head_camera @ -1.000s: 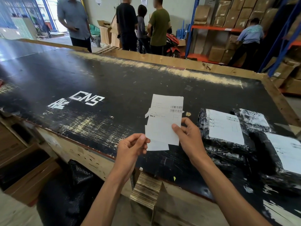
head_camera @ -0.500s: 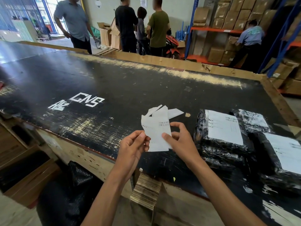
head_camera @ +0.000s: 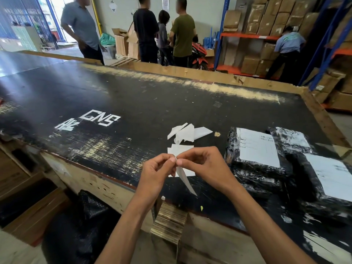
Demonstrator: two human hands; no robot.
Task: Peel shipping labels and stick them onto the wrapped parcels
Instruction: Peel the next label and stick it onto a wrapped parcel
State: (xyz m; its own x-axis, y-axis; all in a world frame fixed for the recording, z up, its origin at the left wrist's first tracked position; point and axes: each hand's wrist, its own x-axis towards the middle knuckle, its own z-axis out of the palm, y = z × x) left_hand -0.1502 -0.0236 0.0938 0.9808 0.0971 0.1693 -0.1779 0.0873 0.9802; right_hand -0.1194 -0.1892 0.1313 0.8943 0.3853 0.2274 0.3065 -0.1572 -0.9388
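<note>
Head view: the left hand (head_camera: 158, 172) and right hand (head_camera: 202, 164) pinch one label (head_camera: 183, 175) edge-on. If the peel tears or the label curls onto itself, it won't stick flat to the parcels (head_camera: 255, 149) on the right.

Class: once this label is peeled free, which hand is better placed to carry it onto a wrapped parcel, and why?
Probably the right hand. The wrapped parcels lie on its side of the table, while the left hand would have to cross over. Both hands pinch the label now.
</note>
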